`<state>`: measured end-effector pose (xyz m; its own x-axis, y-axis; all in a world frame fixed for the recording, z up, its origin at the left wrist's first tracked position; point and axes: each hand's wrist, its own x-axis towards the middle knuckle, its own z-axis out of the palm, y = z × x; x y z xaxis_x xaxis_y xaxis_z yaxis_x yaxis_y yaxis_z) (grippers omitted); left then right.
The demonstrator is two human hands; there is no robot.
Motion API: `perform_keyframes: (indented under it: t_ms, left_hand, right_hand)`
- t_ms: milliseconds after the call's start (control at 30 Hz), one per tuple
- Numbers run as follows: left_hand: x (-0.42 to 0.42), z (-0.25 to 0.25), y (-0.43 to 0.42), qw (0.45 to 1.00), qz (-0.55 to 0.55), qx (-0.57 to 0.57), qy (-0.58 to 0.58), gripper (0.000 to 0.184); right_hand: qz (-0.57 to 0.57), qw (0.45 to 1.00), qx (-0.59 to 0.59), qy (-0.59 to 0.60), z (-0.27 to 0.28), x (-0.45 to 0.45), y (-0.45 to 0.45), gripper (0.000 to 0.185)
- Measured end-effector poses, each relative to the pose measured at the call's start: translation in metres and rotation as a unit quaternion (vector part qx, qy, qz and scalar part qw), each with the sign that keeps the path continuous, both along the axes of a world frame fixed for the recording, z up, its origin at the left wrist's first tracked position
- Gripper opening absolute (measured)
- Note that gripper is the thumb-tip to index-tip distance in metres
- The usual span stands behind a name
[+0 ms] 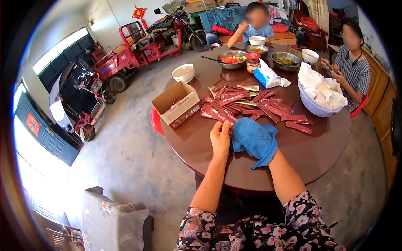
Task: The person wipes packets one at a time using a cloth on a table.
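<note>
With our left hand [221, 138] we pinch the near end of a red packet [221, 116], beside the packet pile [245, 103] — our right hand is covered by a blue cloth [254, 136], so its grip we cannot tell.

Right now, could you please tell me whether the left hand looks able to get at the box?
Probably yes: the box stands near the left hand, top open, with bare table between them and nothing tall in the way, though that hand is at the packets.
</note>
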<state>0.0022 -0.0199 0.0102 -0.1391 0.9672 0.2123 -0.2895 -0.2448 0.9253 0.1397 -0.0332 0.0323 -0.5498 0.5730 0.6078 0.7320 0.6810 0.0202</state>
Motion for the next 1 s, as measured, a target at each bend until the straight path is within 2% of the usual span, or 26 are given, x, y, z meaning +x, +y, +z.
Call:
perform_keyframes:
  t_ms: [67, 167, 267, 300, 333, 367, 400, 433, 467, 500, 533, 567, 600, 667, 700, 733, 767, 800, 833, 867, 900, 967, 1000]
  left_hand:
    - [-0.004, -0.002, 0.003, 0.999, 0.019, -0.009, -0.033, 0.019]
    - [-0.012, -0.001, 0.009, 0.997, 0.072, -0.001, -0.037, 0.016]
    - [-0.024, 0.016, 0.022, 0.994, 0.089, 0.058, -0.021, 0.01]
    - [-0.031, 0.026, 0.027, 0.992, 0.101, 0.069, -0.011, 0.01]
    - [-0.045, 0.036, 0.035, 0.987, 0.126, 0.079, 0.054, 0.008]
    - [-0.062, 0.048, 0.044, 0.977, 0.149, 0.089, 0.12, 0.007]
    - [-0.079, 0.065, 0.052, 0.947, 0.198, 0.139, 0.211, 0.009]
    - [-0.095, 0.083, 0.058, 0.904, 0.244, 0.187, 0.298, 0.013]
    - [-0.11, 0.098, 0.065, 0.878, 0.276, 0.167, 0.354, 0.016]
    - [-0.125, 0.11, 0.074, 0.847, 0.308, 0.147, 0.407, 0.02]
    - [-0.143, 0.115, 0.088, 0.801, 0.34, 0.185, 0.457, 0.023]
    - [-0.157, 0.116, 0.101, 0.749, 0.371, 0.223, 0.502, 0.026]
    - [-0.165, 0.118, 0.104, 0.75, 0.369, 0.226, 0.501, 0.026]
    - [-0.175, 0.115, 0.104, 0.694, 0.296, 0.095, 0.649, 0.026]
    - [-0.18, 0.104, 0.107, 0.696, 0.295, 0.098, 0.647, 0.026]
    - [-0.182, 0.089, 0.111, 0.669, 0.265, 0.11, 0.686, 0.026]
    - [-0.186, 0.076, 0.114, 0.639, 0.235, 0.122, 0.723, 0.026]
    - [-0.173, 0.072, 0.106, 0.63, 0.257, 0.177, 0.711, 0.023]
    - [-0.159, 0.07, 0.099, 0.632, 0.253, 0.183, 0.709, 0.023]
    - [-0.142, 0.067, 0.091, 0.624, 0.247, 0.257, 0.696, 0.023]
    - [-0.122, 0.063, 0.082, 0.618, 0.237, 0.33, 0.673, 0.022]
    - [-0.08, 0.05, 0.069, 0.657, 0.16, 0.335, 0.656, 0.021]
    - [-0.064, 0.041, 0.069, 0.651, 0.113, 0.356, 0.662, 0.022]
  right_hand:
    - [0.002, 1.0, 0.017, 0.006, 0.006, 0.0, -0.003, 0.01]
    - [-0.001, 0.999, -0.037, 0.014, 0.014, 0.002, -0.008, 0.009]
    - [0.002, 0.994, -0.079, 0.077, 0.015, 0.005, -0.013, 0.011]
    - [0.021, 0.958, -0.199, 0.205, 0.022, 0.003, -0.021, 0.012]
    - [0.04, 0.891, -0.311, 0.327, 0.026, 0.002, -0.025, 0.012]
    - [0.036, 0.89, -0.311, 0.33, 0.022, 0.003, -0.023, 0.012]
    - [0.053, 0.938, -0.213, 0.268, 0.016, 0.004, -0.017, 0.013]
    - [0.059, 0.956, -0.165, 0.235, 0.014, 0.006, -0.014, 0.014]
    - [0.063, 0.971, -0.112, 0.204, 0.012, 0.007, -0.012, 0.014]
    - [0.044, 0.983, -0.096, 0.152, 0.012, 0.009, -0.012, 0.016]
    - [0.025, 0.992, -0.079, 0.099, 0.012, 0.01, -0.012, 0.019]
    - [0.021, 0.992, -0.078, 0.1, 0.013, 0.01, -0.011, 0.019]
    - [0.012, 0.994, -0.086, 0.068, 0.013, 0.01, -0.009, 0.019]
    - [0.0, 0.995, -0.093, 0.034, 0.008, 0.009, -0.005, 0.019]
    - [0.009, 0.992, -0.089, 0.088, -0.001, 0.007, -0.002, 0.015]
    - [0.018, 0.986, -0.085, 0.141, 0.001, 0.005, -0.002, 0.015]
    - [0.014, 0.987, -0.082, 0.14, 0.006, 0.008, -0.004, 0.015]
    - [0.01, 0.942, -0.255, 0.216, 0.021, 0.008, -0.014, 0.015]
    - [0.004, 0.862, -0.418, 0.286, 0.031, 0.008, -0.02, 0.016]
    - [-0.007, 0.864, -0.415, 0.286, 0.025, 0.006, -0.014, 0.016]
    - [0.022, 0.91, -0.297, 0.288, 0.013, 0.004, -0.006, 0.019]
    - [0.035, 0.94, -0.215, 0.261, 0.035, 0.013, -0.022, 0.014]
    - [0.039, 0.952, -0.172, 0.248, 0.046, 0.018, -0.03, 0.012]
